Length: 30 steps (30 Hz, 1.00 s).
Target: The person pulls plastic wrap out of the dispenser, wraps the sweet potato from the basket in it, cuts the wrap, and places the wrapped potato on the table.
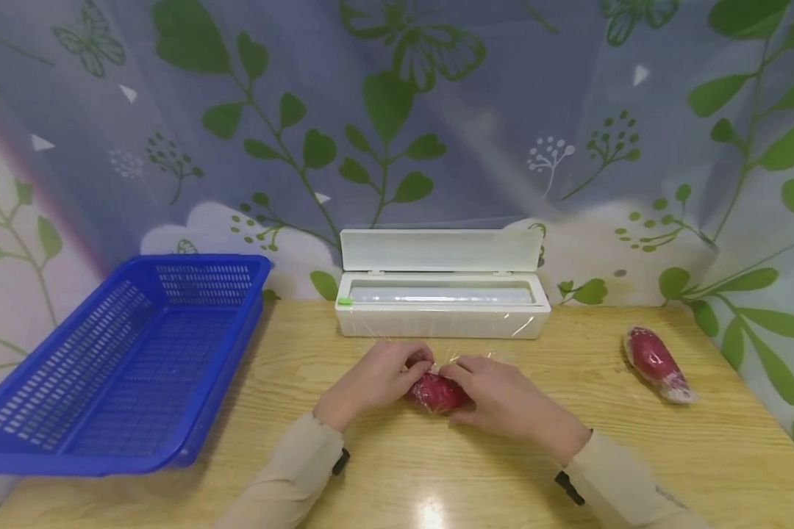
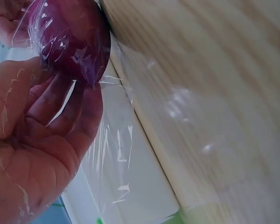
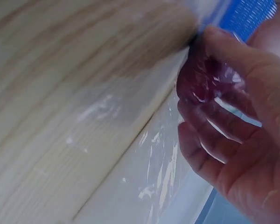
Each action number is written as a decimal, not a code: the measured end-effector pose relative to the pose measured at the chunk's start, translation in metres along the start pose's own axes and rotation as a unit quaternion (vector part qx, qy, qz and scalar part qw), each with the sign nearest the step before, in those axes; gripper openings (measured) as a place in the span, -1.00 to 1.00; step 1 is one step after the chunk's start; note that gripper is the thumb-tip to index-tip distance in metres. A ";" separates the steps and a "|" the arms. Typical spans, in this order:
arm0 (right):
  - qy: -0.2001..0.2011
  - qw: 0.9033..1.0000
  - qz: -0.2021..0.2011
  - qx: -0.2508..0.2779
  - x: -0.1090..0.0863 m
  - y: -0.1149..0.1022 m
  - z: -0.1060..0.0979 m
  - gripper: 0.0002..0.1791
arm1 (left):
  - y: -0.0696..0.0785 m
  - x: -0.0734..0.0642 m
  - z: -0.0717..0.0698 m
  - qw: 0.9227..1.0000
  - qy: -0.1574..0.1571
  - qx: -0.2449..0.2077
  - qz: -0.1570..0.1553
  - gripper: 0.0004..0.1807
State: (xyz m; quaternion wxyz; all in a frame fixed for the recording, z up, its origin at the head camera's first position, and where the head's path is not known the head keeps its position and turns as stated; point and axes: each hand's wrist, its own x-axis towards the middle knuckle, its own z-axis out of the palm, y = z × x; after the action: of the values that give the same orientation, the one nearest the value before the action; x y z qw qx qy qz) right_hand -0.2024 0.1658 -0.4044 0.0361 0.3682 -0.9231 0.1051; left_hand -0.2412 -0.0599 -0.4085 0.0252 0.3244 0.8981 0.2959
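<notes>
A purple-red, tapered vegetable that looks like a sweet potato (image 1: 437, 394) lies low over the table at the middle, with clear cling film around it. My left hand (image 1: 385, 373) grips its left end, thumb on one side and fingers curled beneath in the left wrist view. Its right end is held by my right hand (image 1: 499, 397), the thumb across the top in the right wrist view. Loose cling film (image 2: 109, 154) stretches from the vegetable toward the white dispenser box (image 1: 440, 323) just behind. The fingers partly hide the vegetable.
The dispenser's lid (image 1: 440, 251) stands raised, and a film roll (image 1: 440, 295) lies inside. A second purple-red vegetable wrapped in film (image 1: 655, 360) rests on the wooden table (image 1: 397, 477) at right. At left is a blue plastic basket (image 1: 201, 422); a printed curtain (image 1: 503, 110) hangs behind.
</notes>
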 end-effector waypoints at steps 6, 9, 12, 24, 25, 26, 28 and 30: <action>-0.030 0.994 0.018 0.105 0.006 0.013 0.000 -0.50 | -0.005 -0.006 -0.004 0.993 -0.027 -0.108 -0.033 -0.80; -0.057 0.977 0.039 0.200 0.006 0.027 -0.004 -0.52 | -0.004 -0.011 -0.006 0.988 -0.034 -0.142 -0.043 -0.71; -0.074 0.968 0.045 0.236 0.007 0.038 -0.009 -0.54 | -0.001 -0.013 -0.007 0.994 -0.031 -0.101 -0.009 -0.47; -0.014 0.987 0.048 0.150 0.013 0.032 -0.011 -0.30 | 0.001 -0.008 -0.004 0.999 0.015 0.048 0.017 -0.38; -0.003 0.992 0.043 0.122 0.014 0.029 -0.011 -0.29 | 0.000 -0.007 -0.005 0.999 0.013 0.046 0.012 -0.39; 0.008 0.995 0.036 0.094 0.014 0.027 -0.011 -0.29 | 0.000 -0.006 -0.006 0.999 0.010 0.044 0.010 -0.40; 0.018 0.998 0.029 0.054 0.017 0.025 -0.011 -0.29 | -0.001 -0.004 -0.007 0.999 0.003 0.045 0.004 -0.41; 0.012 0.998 0.032 0.046 0.020 0.026 -0.011 -0.33 | 0.000 -0.003 -0.008 0.999 -0.006 0.042 -0.007 -0.40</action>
State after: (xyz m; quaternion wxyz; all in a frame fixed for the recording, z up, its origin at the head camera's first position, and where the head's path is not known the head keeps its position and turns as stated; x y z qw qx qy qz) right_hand -0.2344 0.1732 -0.3951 0.0266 0.3388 -0.9279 0.1530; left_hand -0.2410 -0.0658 -0.4029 0.0189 0.3209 0.9116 0.2562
